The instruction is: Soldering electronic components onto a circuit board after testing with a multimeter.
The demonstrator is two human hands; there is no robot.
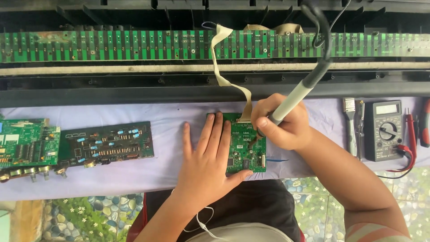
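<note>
A small green circuit board [246, 154] lies on the pale purple cloth [148, 112] in front of me. My left hand [208, 163] presses flat on the board's left half, fingers spread. My right hand [282, 123] grips a soldering iron [298, 96] with a white and grey handle, pen-style, its tip touching the board near the middle. A beige ribbon cable [226, 76] runs from the board's top edge up to the long green keyboard contact board [134, 45].
A dark circuit board [107, 144] and a green board with knobs [27, 145] lie at the left. A grey multimeter [383, 130] with red probes, tweezers and a brush sit at the right. The opened black keyboard chassis [112, 87] spans the back.
</note>
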